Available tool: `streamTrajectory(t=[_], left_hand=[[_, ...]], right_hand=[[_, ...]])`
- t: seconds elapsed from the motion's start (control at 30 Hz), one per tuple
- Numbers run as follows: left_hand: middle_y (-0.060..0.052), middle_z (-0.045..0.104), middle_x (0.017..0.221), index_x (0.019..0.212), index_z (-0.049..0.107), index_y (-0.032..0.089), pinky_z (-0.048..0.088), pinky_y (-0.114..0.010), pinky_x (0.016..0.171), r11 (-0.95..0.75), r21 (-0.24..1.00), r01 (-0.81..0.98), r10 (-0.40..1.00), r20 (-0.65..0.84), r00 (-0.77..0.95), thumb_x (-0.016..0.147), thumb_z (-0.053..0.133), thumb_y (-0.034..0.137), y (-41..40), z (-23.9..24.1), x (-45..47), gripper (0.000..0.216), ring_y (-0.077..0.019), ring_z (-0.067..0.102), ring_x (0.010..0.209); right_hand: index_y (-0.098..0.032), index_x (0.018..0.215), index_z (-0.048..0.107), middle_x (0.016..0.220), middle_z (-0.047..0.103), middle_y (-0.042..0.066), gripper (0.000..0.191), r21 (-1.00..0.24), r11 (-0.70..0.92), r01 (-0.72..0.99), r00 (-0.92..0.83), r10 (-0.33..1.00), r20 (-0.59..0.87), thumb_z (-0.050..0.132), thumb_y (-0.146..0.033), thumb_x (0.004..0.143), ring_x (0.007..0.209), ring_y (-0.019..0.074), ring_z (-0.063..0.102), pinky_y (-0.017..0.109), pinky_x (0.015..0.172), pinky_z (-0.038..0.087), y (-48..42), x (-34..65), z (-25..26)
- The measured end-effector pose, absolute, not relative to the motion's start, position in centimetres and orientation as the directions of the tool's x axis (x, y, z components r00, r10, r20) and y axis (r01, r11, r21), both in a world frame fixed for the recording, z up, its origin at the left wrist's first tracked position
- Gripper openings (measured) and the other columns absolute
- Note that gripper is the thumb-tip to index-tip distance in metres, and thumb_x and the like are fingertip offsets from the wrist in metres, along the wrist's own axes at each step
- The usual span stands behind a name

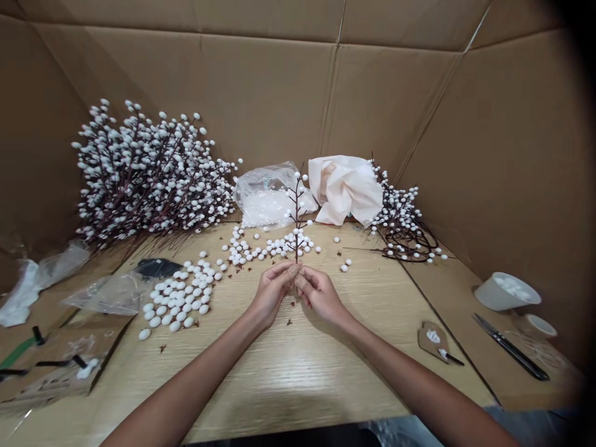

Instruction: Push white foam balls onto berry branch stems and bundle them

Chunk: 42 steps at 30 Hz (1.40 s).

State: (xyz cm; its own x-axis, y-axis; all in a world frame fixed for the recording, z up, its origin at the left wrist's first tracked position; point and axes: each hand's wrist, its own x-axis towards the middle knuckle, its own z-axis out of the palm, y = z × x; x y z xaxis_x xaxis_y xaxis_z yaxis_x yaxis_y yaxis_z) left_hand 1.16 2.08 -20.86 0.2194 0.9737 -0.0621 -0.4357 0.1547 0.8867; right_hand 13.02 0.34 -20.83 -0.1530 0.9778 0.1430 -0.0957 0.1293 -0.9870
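An artificial berry branch (297, 214) stands upright between my hands, its dark stem carrying white berries on some of its twigs. My left hand (274, 288) pinches the stem's lower end. Close against it, my right hand (320, 290) grips the same spot, fingers closed. Just behind the branch lies a scatter of loose white berries (274, 247). A larger group of white berries (179, 297) spreads to the left of my left hand. Small brown star-shaped bits (289, 322) dot the table near my wrists.
A big heap of finished berry branches (149, 174) leans at the back left. Clear bag (267, 202), crumpled pale wrapping (344, 189) and more branches (398, 208) line the cardboard wall. At right are a white cup (505, 292), snips (510, 347) and a small glue-smeared card (433, 340).
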Motion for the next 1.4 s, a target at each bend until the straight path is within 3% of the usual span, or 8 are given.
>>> streamTrajectory(t=[0.5, 0.83, 0.97, 1.1, 1.23, 1.4], left_hand=[[-0.003, 0.066, 0.077, 0.080, 0.071, 0.014, 0.045, -0.022, 0.052, 0.143, 0.893, -0.426, 0.979, -0.065, 0.193, 0.065, 0.078, 0.030, 1.8, -20.1, 1.2, 0.023, -0.0113, 0.057, 0.060], [-0.003, 0.067, 0.074, 0.079, 0.071, 0.014, 0.044, -0.022, 0.050, 0.168, 0.879, -0.446, 0.978, -0.093, 0.186, 0.062, 0.080, 0.029, 1.7, -19.8, 1.2, 0.025, -0.0119, 0.058, 0.060], [-0.003, 0.068, 0.076, 0.077, 0.071, 0.014, 0.046, -0.021, 0.059, 0.168, 0.870, -0.463, 0.979, -0.091, 0.184, 0.060, 0.080, 0.028, 1.9, -19.9, 1.1, 0.024, -0.0121, 0.060, 0.066], [-0.003, 0.069, 0.076, 0.075, 0.072, 0.014, 0.046, -0.020, 0.065, 0.150, 0.875, -0.460, 0.983, -0.081, 0.167, 0.059, 0.080, 0.026, 2.1, -20.1, 1.1, 0.022, -0.0117, 0.061, 0.069], [-0.004, 0.069, 0.076, 0.073, 0.073, 0.013, 0.045, -0.019, 0.065, 0.104, 0.897, -0.429, 0.991, -0.058, 0.118, 0.061, 0.080, 0.026, 2.2, -20.1, 1.1, 0.019, -0.0114, 0.060, 0.070], [-0.006, 0.070, 0.082, 0.077, 0.074, 0.014, 0.044, -0.019, 0.061, 0.091, 0.919, -0.384, 0.994, -0.061, 0.089, 0.059, 0.081, 0.031, 2.2, -19.8, 1.2, 0.026, -0.0115, 0.059, 0.070]], right_hand=[[-0.018, 0.062, 0.047, 0.051, 0.043, -0.004, 0.038, -0.987, 0.145, -0.068, -0.157, 0.976, 0.154, 0.055, -0.050, 0.081, 0.045, 0.0080, 0.037, 0.021, 0.043, 0.027, 0.1, 12.9, -20.5], [-0.017, 0.069, 0.050, 0.055, 0.043, -0.005, 0.028, -0.983, 0.185, 0.002, -0.176, 0.967, 0.182, 0.053, -0.039, 0.084, 0.047, 0.0084, 0.039, 0.022, 0.047, 0.029, 0.0, 13.1, -20.2], [-0.017, 0.068, 0.049, 0.056, 0.043, -0.005, 0.028, -0.977, 0.211, 0.025, -0.196, 0.959, 0.202, 0.052, -0.039, 0.085, 0.050, 0.0085, 0.038, 0.022, 0.048, 0.029, 0.1, 13.2, -20.2], [-0.017, 0.071, 0.051, 0.059, 0.046, -0.004, 0.024, -0.944, 0.296, 0.149, -0.216, 0.941, 0.261, 0.048, -0.034, 0.088, 0.054, 0.0098, 0.042, 0.022, 0.053, 0.031, 0.2, 13.6, -20.3], [-0.018, 0.091, 0.056, 0.068, 0.057, -0.001, 0.013, -0.855, 0.360, 0.373, -0.247, 0.927, 0.283, 0.047, -0.028, 0.088, 0.059, 0.0117, 0.048, 0.023, 0.057, 0.033, 0.0, 14.1, -20.0], [-0.015, 0.118, 0.050, 0.061, 0.057, 0.000, 0.038, -0.724, 0.361, 0.588, -0.290, 0.929, 0.228, 0.057, -0.028, 0.083, 0.053, 0.0139, 0.047, 0.023, 0.051, 0.026, -2.0, 15.1, -17.7]])
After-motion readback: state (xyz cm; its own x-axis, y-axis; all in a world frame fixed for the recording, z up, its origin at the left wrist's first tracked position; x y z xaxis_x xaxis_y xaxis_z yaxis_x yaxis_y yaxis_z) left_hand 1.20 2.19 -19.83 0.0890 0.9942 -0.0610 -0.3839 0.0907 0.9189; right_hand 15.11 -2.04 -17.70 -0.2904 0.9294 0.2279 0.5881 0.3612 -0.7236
